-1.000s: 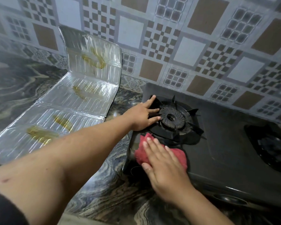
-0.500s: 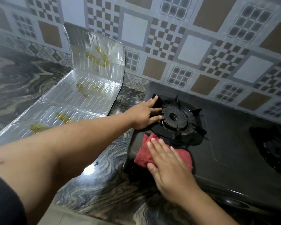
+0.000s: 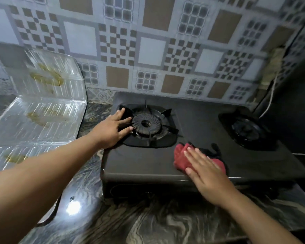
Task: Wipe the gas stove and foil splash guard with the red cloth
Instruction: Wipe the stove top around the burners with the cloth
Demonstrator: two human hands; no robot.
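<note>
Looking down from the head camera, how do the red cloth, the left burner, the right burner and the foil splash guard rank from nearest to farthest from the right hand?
From the right hand:
1. Red cloth, pressed flat under its fingers.
2. Left burner, up and to the left, by the left hand.
3. Right burner, up and to the right, a little farther.
4. Foil splash guard, far left on the counter.

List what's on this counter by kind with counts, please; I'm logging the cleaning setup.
Gas stove: 1
Burners: 2, left burner, right burner
Foil splash guard: 1
Red cloth: 1, under the right hand
Total: 5, counting the burners apart from the stove. The left hand rests beside the left burner.
</note>
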